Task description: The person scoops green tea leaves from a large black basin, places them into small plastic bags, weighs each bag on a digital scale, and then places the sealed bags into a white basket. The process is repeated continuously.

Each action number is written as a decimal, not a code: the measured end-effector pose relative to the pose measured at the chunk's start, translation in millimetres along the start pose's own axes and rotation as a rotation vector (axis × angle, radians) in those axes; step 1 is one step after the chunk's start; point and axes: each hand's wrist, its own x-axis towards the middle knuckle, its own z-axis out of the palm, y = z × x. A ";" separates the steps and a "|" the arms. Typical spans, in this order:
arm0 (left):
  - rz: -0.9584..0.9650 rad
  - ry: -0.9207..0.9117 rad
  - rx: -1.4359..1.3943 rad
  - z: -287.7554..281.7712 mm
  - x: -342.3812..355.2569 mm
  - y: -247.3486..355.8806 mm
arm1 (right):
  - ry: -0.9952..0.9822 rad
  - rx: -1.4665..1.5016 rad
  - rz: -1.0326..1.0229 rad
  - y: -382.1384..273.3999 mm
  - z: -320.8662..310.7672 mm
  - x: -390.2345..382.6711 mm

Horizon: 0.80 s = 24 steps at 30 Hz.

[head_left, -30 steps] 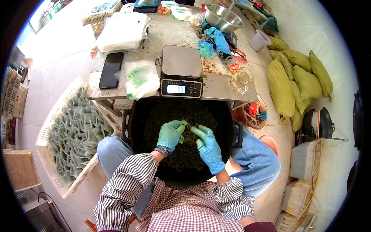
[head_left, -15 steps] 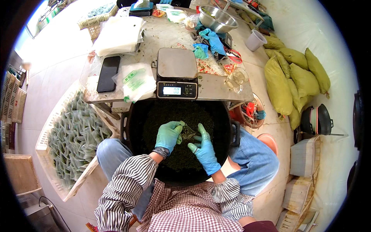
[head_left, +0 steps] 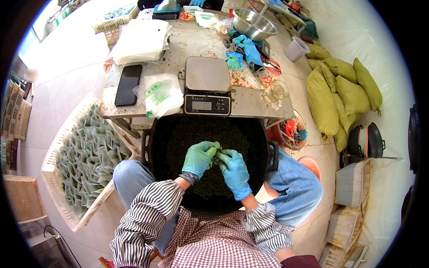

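My left hand (head_left: 201, 158), in a green glove, pinches what looks like a small clear bag (head_left: 217, 159) with dark contents. My right hand (head_left: 232, 172), in a blue glove, has its fingertips closed on the same bag, touching or nearly touching my left fingertips. Both are over a large black tub (head_left: 263, 169) between my knees, holding dark green granular material (head_left: 187, 131). Above it, on the metal table, sit a digital scale (head_left: 207, 84), a black phone (head_left: 128, 85) and thin printed bags (head_left: 158, 94).
A crate (head_left: 49, 165) of filled pouches stands left. Olive sacks (head_left: 325, 107), a red bucket (head_left: 301, 136) and stacked trays (head_left: 348, 183) are right. A steel bowl (head_left: 254, 27), blue cloths (head_left: 247, 49) and white sheets (head_left: 138, 40) lie on the table; another person's gloved hand (head_left: 196, 2) shows beyond.
My right fingers opened apart half a second ago and have now closed in beside my left fingertips on the bag. My left hand stays in about the same place.
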 end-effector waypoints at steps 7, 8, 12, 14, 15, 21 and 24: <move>0.151 -0.009 0.134 -0.1 2.8 -8.5 | 0.000 0.406 0.007 10.7 -13.2 0.2; 0.172 -0.009 0.157 1.6 2.9 -9.8 | 0.038 0.516 0.019 10.0 -16.3 0.7; 0.164 0.004 0.194 2.8 1.7 -7.8 | 0.075 0.936 0.256 7.4 -25.7 -3.3; 0.080 0.009 0.091 0.1 -1.8 0.6 | 0.145 1.066 0.421 12.5 -28.8 -11.1; 0.202 0.047 0.214 -0.9 -4.9 7.1 | 0.172 1.180 0.413 18.1 -31.0 -16.7; 0.707 0.150 0.423 -7.6 -10.0 93.8 | 0.039 1.119 0.611 48.9 -18.8 -50.9; 1.013 0.309 0.605 -19.3 28.7 152.0 | -0.048 1.161 0.714 48.0 -3.7 -62.3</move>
